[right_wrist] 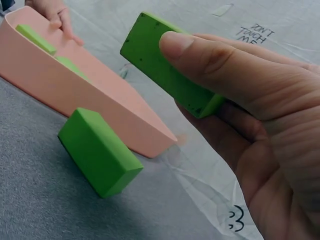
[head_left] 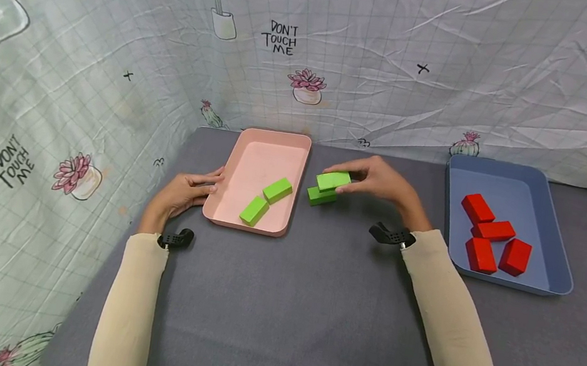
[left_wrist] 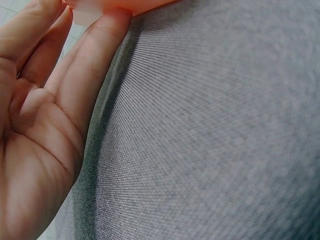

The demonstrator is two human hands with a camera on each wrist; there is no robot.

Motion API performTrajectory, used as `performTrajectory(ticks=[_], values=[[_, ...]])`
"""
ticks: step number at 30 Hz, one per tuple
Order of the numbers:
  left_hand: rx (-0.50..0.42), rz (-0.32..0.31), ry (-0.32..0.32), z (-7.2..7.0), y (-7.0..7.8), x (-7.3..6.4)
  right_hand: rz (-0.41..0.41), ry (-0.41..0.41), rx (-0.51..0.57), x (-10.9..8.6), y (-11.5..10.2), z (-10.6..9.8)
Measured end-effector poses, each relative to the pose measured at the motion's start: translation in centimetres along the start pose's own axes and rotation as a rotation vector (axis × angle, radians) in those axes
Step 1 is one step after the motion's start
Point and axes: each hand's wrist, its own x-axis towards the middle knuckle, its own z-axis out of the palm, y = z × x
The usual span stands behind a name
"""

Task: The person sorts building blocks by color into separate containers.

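In my right hand (head_left: 379, 178) a green block (head_left: 333, 181) is gripped between thumb and fingers, raised off the table. Below it another green block (right_wrist: 100, 152) lies on the cloth, just right of the pink tray (head_left: 266, 153); in the right wrist view a gap shows between the two blocks. Two more green blocks, a lower one (head_left: 254, 210) and an upper one (head_left: 278, 190), lie inside that tray. With fairly straight fingers my left hand (head_left: 185, 192) touches the left rim of the tray. Its palm and fingers show in the left wrist view.
A blue tray (head_left: 510, 180) with several red blocks (head_left: 514, 256) stands on the right of the grey cloth-covered table (head_left: 273, 319). Printed fabric (head_left: 376, 88) hangs behind the table and along its left side.
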Motion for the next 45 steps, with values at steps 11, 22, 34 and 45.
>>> performTrajectory(ticks=[11, 22, 34, 45], values=[[-0.002, 0.003, 0.000, -0.2, 0.1, 0.1, -0.067, -0.088, 0.019, 1.4, 3.4, 0.8], [0.001, 0.007, 0.001, -0.1, 0.2, -0.1, -0.062, -0.104, 0.021, 1.8, 3.1, 1.2], [-0.023, 0.014, -0.021, -0.2, -0.1, -0.1, -0.068, -0.114, -0.060, 2.1, 2.2, 1.5], [-0.019, 0.014, -0.014, -0.3, -0.2, -0.1, -0.048, -0.100, -0.019, 2.3, 1.6, 2.0]])
